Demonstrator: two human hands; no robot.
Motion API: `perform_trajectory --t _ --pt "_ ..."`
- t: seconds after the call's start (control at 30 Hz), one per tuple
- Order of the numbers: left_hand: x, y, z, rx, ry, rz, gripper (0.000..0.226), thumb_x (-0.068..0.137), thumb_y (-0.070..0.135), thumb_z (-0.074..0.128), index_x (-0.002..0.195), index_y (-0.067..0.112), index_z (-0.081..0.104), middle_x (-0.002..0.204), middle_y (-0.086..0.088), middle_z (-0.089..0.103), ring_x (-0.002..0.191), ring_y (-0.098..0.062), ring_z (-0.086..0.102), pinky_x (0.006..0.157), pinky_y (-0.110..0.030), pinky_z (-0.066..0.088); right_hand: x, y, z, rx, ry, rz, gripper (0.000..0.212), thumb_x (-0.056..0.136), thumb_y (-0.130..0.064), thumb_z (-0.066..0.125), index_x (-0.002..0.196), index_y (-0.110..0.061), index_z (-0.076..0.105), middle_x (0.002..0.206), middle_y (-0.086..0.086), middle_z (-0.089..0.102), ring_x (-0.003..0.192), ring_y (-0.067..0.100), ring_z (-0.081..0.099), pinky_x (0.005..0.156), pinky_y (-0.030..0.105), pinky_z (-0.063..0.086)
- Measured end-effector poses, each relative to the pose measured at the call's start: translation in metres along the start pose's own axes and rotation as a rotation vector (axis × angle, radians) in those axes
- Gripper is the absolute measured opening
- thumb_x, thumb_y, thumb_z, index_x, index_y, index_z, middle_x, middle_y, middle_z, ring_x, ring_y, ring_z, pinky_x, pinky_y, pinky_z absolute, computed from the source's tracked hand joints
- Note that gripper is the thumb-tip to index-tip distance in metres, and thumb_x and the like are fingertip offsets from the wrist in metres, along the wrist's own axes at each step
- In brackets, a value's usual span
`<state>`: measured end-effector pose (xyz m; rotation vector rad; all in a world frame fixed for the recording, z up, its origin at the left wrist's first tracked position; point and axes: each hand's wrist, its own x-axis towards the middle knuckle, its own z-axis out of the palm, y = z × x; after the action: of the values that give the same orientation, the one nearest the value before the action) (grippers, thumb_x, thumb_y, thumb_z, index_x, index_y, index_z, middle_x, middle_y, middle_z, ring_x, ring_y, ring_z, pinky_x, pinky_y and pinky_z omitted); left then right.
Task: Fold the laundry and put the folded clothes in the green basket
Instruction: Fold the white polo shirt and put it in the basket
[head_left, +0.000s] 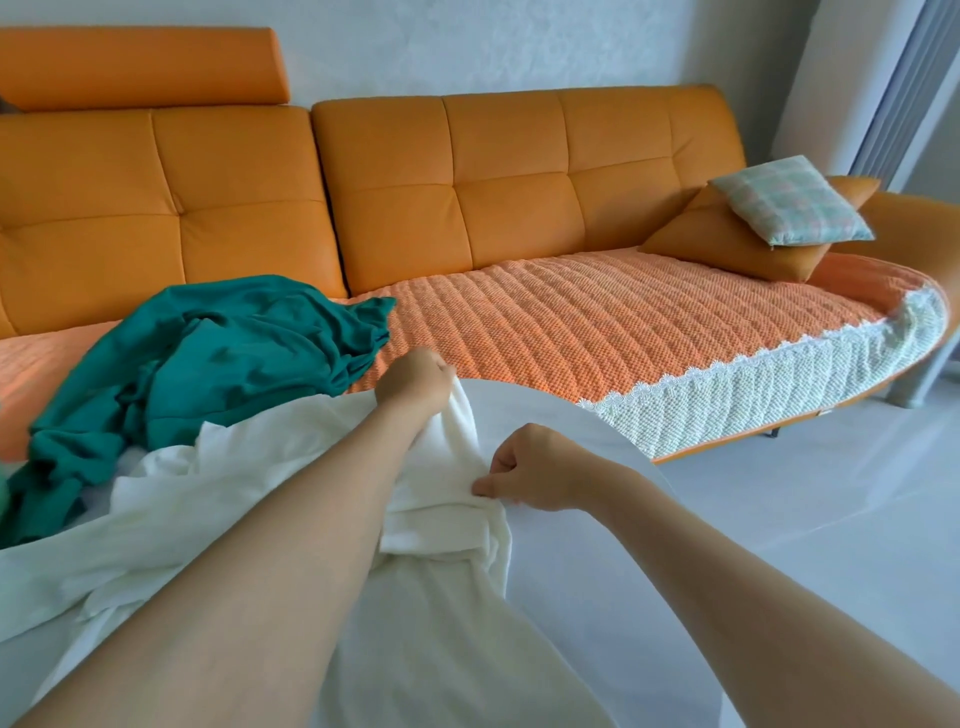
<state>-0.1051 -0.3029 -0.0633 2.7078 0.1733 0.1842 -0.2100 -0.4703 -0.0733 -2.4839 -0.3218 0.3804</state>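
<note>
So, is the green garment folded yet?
No, the green garment lies crumpled in a heap on the sofa, while the left hand and right hand grip the white cloth.

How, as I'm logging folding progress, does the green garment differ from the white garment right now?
Colour: the green garment is teal, the white garment off-white. Handling: the green garment lies untouched, while the left hand grips the white garment and the right hand pinches it. Place: the green garment is heaped on the sofa seat at the left; the white garment spreads nearer, toward the person. Both are unfolded and rumpled.
</note>
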Motion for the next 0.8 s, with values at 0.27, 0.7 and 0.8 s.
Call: perform_trajectory --t 0.27,0.7,0.8 --pt "-0.028 -0.015 0.007 0.07 0.263 0.385 0.02 0.101 0.022 0.044 0.095 0.018 0.063 0.097 0.002 0.054 0.096 -0.022 0.05 0.076 -0.032 0.033 -0.005 -0.021 0.006 -0.369 0.265 -0.156 0.034 0.087 -0.041 0.057 0.119 -0.028 0.057 0.119 -0.003 0.054 0.114 0.021 0.051 0.092 0.034 0.042" --pt "-0.088 -0.151 -0.061 0.354 0.152 0.301 0.045 0.092 0.018 0.057 0.136 0.023 0.049 0.13 -0.002 0.049 0.118 -0.026 0.044 0.093 -0.036 0.036 0.003 -0.077 0.047 -0.654 0.048 -0.162 0.058 0.105 -0.043 0.024 0.157 -0.016 0.023 0.166 0.012 0.01 0.154 0.028 0.005 0.123 0.051 0.007" --pt "-0.108 -0.184 -0.08 0.324 0.191 0.242 0.043 0.091 0.008 0.054 0.132 0.02 0.053 0.126 -0.004 0.051 0.115 -0.028 0.046 0.094 -0.037 0.036 0.003 -0.109 0.061 -0.584 0.034 -0.258 0.057 0.107 -0.043 0.024 0.158 -0.018 0.019 0.167 0.009 0.006 0.154 0.024 0.003 0.124 0.048 0.007"
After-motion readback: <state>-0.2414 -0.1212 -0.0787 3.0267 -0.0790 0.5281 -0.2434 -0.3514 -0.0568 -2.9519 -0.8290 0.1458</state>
